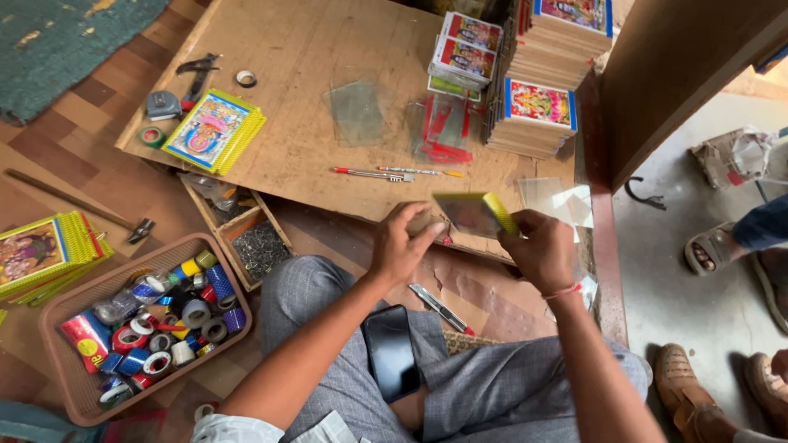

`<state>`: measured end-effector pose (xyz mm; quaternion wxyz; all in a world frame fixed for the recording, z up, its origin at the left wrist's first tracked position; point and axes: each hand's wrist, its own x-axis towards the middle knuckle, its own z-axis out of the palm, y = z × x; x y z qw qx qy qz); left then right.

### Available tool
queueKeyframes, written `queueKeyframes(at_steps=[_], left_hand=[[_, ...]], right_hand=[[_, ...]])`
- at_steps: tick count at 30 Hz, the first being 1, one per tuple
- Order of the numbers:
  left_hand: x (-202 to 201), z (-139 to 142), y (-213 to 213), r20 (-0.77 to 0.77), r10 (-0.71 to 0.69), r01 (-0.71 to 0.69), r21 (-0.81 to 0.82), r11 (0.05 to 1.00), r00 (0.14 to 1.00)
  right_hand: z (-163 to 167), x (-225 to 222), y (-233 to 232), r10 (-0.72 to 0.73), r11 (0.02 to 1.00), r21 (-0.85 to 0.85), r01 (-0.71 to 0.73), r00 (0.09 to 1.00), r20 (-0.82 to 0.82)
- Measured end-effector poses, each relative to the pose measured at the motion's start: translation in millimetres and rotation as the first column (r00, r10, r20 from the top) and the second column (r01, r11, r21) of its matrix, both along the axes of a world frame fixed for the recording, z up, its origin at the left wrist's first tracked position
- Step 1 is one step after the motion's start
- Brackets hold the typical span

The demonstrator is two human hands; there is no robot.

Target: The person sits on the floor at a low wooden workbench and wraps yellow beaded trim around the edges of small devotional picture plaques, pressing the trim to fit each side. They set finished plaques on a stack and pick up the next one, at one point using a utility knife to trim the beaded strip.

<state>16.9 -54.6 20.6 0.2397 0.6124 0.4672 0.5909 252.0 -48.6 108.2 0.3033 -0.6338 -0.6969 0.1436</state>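
Left hand [400, 243]: fingers are pinched on the near left corner of a small framed picture [469, 213], held just above the near edge of the wooden board [312, 49].
Right hand [542, 248]: fingers are closed around the right side of the same framed picture, beside its yellow edge.
Framed picture: held tilted between both hands, over the person's lap; its face is blurred.
Beyond the fingers: pens [373, 173] and clear glass sheets [355, 111] are laid on the board, with stacks of framed prints [538, 111] farther off to the right.
Left of the left hand: a pink basket [61, 303] of tape rolls is set on the floor, well apart, with a small box of nails [258, 246] between.
Below the fingers: a dark phone [391, 351] is rested on the grey trousers, and a utility knife [441, 308] is lying near it.
Far left: a hammer [78, 205] and a pile of yellow-edged frames [45, 254] are seen on the floor.
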Motion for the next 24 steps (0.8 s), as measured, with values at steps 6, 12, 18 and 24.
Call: queueKeyframes(at_steps=[6, 12, 18, 24], left_hand=[[10, 33, 11, 0.197, -0.198, 0.238, -0.209, 0.948, 0.960], [9, 23, 24, 0.358, -0.219, 0.307, -0.211, 0.928, 0.908], [6, 16, 23, 0.519, -0.147, 0.330, -0.280, 0.901, 0.842], [12, 20, 23, 0.596, -0.081, 0.310, -0.292, 0.905, 0.799]], right_hand=[[30, -27, 23, 0.327, 0.944, -0.083, -0.319, 0.883, 0.335], [20, -25, 31, 0.407, 0.911, -0.125, -0.393, 0.905, 0.123], [-20, -15, 16, 0.057, 0.925, -0.268, -0.268, 0.797, -0.601], [-59, -20, 21, -0.175, 0.949, -0.269, -0.166, 0.430, -0.886]])
